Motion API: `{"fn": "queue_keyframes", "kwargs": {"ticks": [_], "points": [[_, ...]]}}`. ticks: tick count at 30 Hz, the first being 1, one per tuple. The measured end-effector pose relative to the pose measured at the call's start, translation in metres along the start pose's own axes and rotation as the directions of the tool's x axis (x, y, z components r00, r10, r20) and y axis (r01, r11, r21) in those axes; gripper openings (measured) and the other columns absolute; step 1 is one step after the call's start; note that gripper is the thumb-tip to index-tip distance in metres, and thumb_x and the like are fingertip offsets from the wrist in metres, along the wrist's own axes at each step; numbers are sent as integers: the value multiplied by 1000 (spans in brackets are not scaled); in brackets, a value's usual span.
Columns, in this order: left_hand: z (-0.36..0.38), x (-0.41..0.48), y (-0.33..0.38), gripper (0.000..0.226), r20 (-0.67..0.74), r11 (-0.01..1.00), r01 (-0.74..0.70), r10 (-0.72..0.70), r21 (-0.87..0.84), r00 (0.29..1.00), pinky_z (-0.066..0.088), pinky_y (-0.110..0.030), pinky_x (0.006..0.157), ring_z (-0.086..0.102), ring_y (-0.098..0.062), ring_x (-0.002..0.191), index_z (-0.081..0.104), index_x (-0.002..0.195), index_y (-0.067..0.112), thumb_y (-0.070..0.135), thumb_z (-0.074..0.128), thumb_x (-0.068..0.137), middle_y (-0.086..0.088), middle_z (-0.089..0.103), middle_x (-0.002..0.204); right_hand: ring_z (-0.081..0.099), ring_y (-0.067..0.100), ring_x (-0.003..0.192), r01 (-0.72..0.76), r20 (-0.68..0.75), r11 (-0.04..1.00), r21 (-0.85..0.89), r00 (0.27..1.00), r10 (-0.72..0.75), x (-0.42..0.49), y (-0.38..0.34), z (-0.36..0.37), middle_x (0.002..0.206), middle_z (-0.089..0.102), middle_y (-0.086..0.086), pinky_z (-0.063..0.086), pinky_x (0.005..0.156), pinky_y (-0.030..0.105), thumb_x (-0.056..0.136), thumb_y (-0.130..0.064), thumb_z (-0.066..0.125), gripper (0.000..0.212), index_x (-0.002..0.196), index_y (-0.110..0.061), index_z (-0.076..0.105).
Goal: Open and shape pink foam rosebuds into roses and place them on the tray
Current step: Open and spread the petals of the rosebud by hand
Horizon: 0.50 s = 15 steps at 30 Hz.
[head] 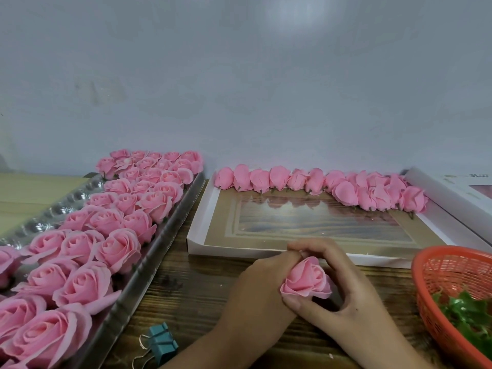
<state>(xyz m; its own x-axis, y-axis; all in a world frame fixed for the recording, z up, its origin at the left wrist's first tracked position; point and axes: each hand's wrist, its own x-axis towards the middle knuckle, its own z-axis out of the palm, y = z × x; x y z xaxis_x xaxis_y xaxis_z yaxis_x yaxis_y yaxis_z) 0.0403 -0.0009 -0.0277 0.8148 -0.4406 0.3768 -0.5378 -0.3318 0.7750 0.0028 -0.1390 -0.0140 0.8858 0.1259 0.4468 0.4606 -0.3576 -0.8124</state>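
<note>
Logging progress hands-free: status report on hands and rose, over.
Left hand and right hand both grip one pink foam rose, petals partly open. Silver metal tray of finished roses lies left. Nothing between them.

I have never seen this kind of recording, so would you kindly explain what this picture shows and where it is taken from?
There is no machine here: a person works with bare hands, and the single picture comes from a camera worn on their head, looking down at a wooden table. The left hand and the right hand together hold one pink foam rose, fingers curled round its petals. On the left a silvery tray carries rows of finished roses. Ahead, a shallow white box holds closed rosebuds along its far side. At the right stands a red basket with green leaves, and a blue binder clip lies near the front.
</note>
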Motion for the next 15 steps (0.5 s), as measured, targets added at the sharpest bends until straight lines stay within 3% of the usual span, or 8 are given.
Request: {"fn": "queue_keyframes", "kwargs": {"ticks": [3, 6, 9, 11, 15], "points": [[-3, 0, -1, 12, -14, 992, -55, 57, 115, 998, 54, -29, 72, 62, -4, 79, 48, 83, 46, 50, 45, 73, 20, 58, 77, 61, 12, 105, 12, -14, 999, -32, 1000, -12, 1, 1, 2, 114, 58, -10, 47, 79, 11, 61, -47, 80, 60, 116, -45, 56], [-4, 1, 1, 11, -49, 977, -75, 86, 199, 995, 53, -24, 69, 61, -2, 79, 48, 91, 44, 46, 49, 80, 19, 60, 78, 61, 11, 98, -22, -16, 998, -65, 1000, 21, 0, 4, 3, 111, 58, -13, 45, 74, 8, 54, -49, 80, 62, 110, -50, 53], [-4, -3, 5, 25, -20, 963, -86, 94, 255, 995, 51, -24, 73, 59, -1, 84, 51, 108, 37, 43, 48, 84, 17, 63, 91, 60, 14, 92, -54, -23, 996, -65, 998, 53, -1, 5, 2, 103, 60, -12, 47, 72, 13, 55, -51, 77, 56, 105, -47, 52], [-5, -3, 6, 24, -13, 957, -66, 72, 281, 997, 50, -27, 75, 57, -2, 85, 51, 107, 34, 44, 49, 85, 16, 62, 93, 60, 15, 86, -57, -28, 997, -44, 998, 56, -2, 5, 2, 95, 62, -9, 49, 70, 17, 60, -51, 75, 48, 102, -43, 53], [-4, -2, 7, 18, -36, 952, -21, 34, 306, 999, 41, -19, 66, 55, -3, 81, 50, 100, 34, 42, 54, 85, 19, 56, 85, 57, 18, 75, -17, -39, 999, -44, 999, 15, -2, 3, 0, 85, 60, -2, 49, 65, 30, 67, -47, 69, 34, 96, -36, 55]]}}
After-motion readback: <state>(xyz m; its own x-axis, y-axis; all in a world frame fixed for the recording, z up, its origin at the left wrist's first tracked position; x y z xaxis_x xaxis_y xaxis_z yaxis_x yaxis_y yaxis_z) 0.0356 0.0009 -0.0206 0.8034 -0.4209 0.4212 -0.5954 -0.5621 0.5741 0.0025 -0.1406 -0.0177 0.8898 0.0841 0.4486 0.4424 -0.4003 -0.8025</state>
